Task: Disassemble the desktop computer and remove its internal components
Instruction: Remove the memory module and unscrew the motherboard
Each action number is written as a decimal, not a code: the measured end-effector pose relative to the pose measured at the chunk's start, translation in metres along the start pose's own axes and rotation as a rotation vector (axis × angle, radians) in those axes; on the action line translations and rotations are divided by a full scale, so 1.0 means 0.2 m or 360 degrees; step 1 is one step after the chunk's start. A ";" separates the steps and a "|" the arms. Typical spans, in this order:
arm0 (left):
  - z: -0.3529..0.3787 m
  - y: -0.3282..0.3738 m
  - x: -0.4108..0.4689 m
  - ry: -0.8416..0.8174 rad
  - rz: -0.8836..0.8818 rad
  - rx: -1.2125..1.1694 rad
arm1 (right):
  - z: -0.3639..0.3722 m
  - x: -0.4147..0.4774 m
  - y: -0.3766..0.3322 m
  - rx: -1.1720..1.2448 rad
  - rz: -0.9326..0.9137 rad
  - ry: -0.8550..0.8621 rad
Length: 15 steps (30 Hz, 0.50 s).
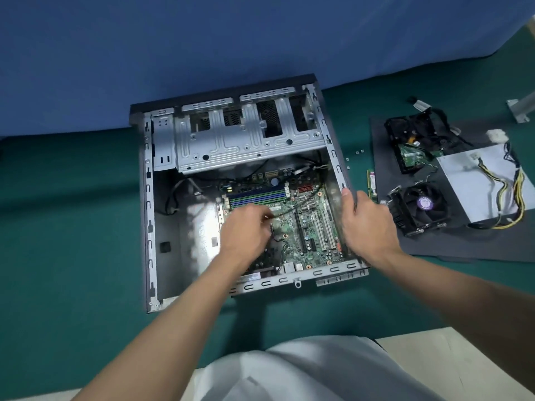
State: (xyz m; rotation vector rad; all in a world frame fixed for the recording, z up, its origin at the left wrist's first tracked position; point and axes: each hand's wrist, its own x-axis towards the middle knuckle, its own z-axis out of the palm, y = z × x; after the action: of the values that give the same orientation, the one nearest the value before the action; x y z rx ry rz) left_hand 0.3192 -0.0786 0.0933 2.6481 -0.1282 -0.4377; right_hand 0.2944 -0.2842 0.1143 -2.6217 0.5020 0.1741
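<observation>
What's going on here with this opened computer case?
A person is stripping an open grey metal desktop case lying on a green table. The right hand grips the case's right wall; the left hand reaches onto the green motherboard inside, its grasp too blurred to read. A black cooler fan, a black hard drive and a white power supply already lie on a dark mat to the right.

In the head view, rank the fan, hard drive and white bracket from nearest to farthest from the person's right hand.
1. Fan, just right of the right hand gripping the case.
2. Hard drive, farther back.
3. White bracket, far right.
</observation>
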 end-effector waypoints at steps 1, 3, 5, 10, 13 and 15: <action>0.03 0.05 -0.01 -0.0167 0.0110 0.0023 | 0.00 0.00 0.00 0.0013 -0.0001 -0.0003; 0.10 0.15 -0.01 -0.0595 0.0326 0.0032 | -0.01 0.00 0.00 0.0033 0.0002 -0.0010; 0.14 0.22 0.01 -0.0959 0.0484 0.0047 | 0.00 0.00 0.00 0.0034 0.0002 -0.0029; 0.17 0.26 0.14 -0.0893 0.0410 0.0083 | -0.02 0.08 -0.01 -0.0001 0.0100 -0.0245; 0.16 0.24 0.23 -0.0670 0.0197 -0.0144 | -0.02 0.20 -0.06 -0.0013 0.0132 -0.0260; 0.16 0.23 0.28 -0.0591 0.0088 -0.0244 | 0.00 0.24 -0.10 -0.0041 0.0127 -0.0150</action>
State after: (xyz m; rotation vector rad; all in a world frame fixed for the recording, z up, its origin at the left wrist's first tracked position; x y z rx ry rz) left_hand 0.3616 -0.1414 0.0705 2.3824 -0.2704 -0.8805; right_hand 0.3459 -0.2831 0.1125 -2.6055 0.5752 0.3302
